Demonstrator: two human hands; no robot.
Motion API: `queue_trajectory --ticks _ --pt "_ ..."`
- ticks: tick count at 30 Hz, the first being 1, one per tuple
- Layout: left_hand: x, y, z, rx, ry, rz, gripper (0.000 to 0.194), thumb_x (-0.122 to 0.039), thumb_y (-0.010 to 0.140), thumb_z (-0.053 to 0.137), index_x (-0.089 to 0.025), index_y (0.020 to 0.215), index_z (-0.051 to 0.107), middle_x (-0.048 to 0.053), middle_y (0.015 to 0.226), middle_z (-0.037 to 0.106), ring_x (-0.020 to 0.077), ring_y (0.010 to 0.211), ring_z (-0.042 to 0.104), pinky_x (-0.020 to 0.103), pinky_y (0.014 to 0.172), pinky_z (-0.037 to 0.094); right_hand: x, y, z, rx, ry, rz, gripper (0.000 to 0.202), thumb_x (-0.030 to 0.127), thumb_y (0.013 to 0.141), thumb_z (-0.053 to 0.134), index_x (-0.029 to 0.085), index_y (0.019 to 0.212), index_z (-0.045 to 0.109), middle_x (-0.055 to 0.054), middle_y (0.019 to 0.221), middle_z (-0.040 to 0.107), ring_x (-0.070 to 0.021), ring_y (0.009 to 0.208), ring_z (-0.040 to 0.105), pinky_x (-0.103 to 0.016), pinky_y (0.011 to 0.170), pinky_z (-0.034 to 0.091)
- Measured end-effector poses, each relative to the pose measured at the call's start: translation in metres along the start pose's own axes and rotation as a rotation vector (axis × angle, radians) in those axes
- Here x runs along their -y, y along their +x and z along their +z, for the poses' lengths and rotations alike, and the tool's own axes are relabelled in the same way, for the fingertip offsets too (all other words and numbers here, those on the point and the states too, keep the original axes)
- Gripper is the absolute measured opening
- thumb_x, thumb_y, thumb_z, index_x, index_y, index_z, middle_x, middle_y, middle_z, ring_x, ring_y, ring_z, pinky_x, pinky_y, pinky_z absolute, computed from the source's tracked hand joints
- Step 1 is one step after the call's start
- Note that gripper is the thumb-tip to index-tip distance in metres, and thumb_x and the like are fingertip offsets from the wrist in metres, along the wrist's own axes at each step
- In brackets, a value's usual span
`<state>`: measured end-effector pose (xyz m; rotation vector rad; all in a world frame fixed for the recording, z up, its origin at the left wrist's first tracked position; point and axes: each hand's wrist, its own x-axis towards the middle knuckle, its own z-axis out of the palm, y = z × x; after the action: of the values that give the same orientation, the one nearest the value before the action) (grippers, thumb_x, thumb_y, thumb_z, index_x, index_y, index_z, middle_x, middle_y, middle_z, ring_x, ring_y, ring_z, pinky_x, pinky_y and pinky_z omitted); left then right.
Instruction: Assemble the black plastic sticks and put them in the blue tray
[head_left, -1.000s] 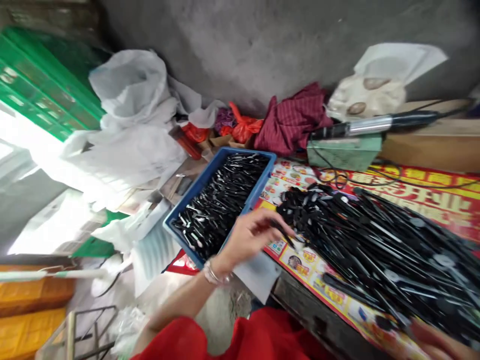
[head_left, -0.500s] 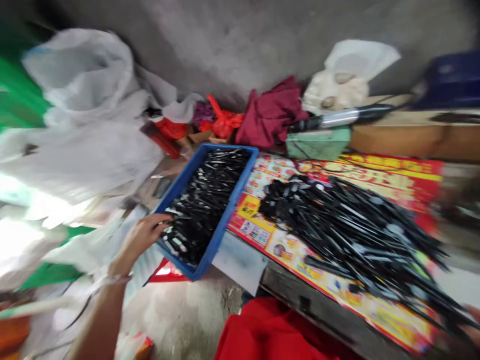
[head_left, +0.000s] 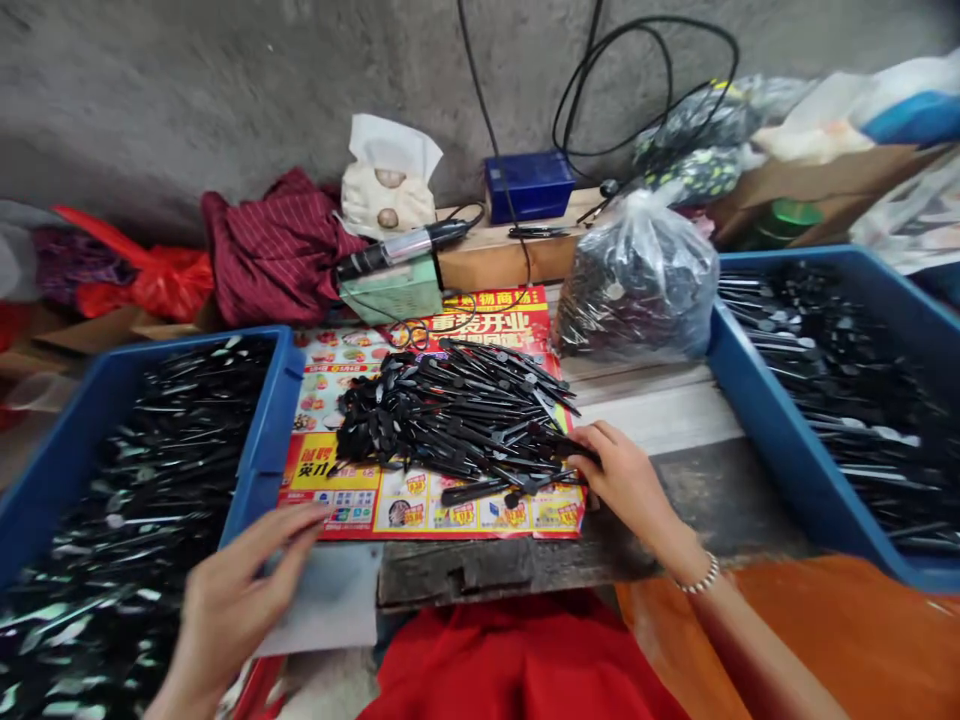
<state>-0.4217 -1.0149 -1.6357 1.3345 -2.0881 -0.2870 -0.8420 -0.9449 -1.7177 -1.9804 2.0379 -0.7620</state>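
A heap of thin black sticks (head_left: 457, 410), some with small flat round ends, lies on a red and yellow printed flyer (head_left: 337, 478). At the heap's right side, my right hand (head_left: 622, 485) has its fingers closed round a dark stick or small bunch. Over the flyer's lower left corner, near the left blue crate (head_left: 262, 420), hovers my left hand (head_left: 244, 590). Its fingers stretch forward, the thumb apart from them, and nothing shows between them. Similar dark pieces fill the left crate.
On the right stands another blue crate (head_left: 772, 420) of black sticks, beside a full clear plastic bag (head_left: 641, 280). Behind the flyer are a cylindrical corded tool (head_left: 405, 248) on a green box (head_left: 394, 290), a blue box (head_left: 529, 185) and maroon cloth (head_left: 274, 250). Cables hang along the wall.
The view has swung right, bringing the bag and right crate into sight. My left hand has left the left crate's contents and come to the flyer. My right hand now shows fully at the heap.
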Motion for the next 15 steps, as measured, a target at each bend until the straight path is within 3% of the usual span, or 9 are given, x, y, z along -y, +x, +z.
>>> queue_trajectory --ticks 3,6,10,15 --pt "-0.025 0.006 0.035 0.139 -0.071 0.114 0.019 -0.023 0.086 0.058 -0.028 0.096 0.073 -0.003 0.094 0.076 0.0179 0.085 0.072 0.029 0.082 0.059 -0.006 -0.003 -0.007 -0.013 0.033 -0.042 0.020 0.026 0.092 0.049 0.017 0.104 0.061 -0.009 0.096 0.063 -0.0231 0.088 0.061 -0.038 0.078 0.050" --pt "-0.028 0.011 0.054 0.200 -0.078 0.070 0.020 -0.019 0.088 0.053 -0.021 0.096 0.071 0.004 0.095 0.075 0.0192 0.091 0.071 0.031 0.086 0.057 -0.006 -0.005 -0.018 -0.073 0.042 -0.031 0.024 0.035 0.093 0.047 0.021 0.104 0.063 -0.009 0.097 0.065 -0.0247 0.087 0.063 -0.040 0.078 0.049" --pt "-0.008 0.012 0.056 0.135 0.024 -0.104 0.019 -0.015 0.088 0.052 -0.018 0.097 0.068 0.007 0.098 0.074 0.0199 0.092 0.069 0.033 0.086 0.055 0.010 -0.011 -0.033 -0.126 0.181 0.105 0.026 0.048 0.090 0.051 0.026 0.097 0.062 -0.013 0.105 0.064 -0.0272 0.092 0.061 -0.043 0.082 0.046" --pt "0.013 0.014 0.052 0.056 0.129 -0.214 0.016 -0.011 0.084 0.053 -0.017 0.095 0.063 0.007 0.095 0.070 0.0201 0.089 0.066 0.032 0.080 0.054 0.038 -0.025 -0.027 -0.045 0.705 0.502 0.030 0.058 0.073 0.067 0.031 0.086 0.065 -0.006 0.090 0.063 -0.0213 0.080 0.060 -0.031 0.068 0.051"
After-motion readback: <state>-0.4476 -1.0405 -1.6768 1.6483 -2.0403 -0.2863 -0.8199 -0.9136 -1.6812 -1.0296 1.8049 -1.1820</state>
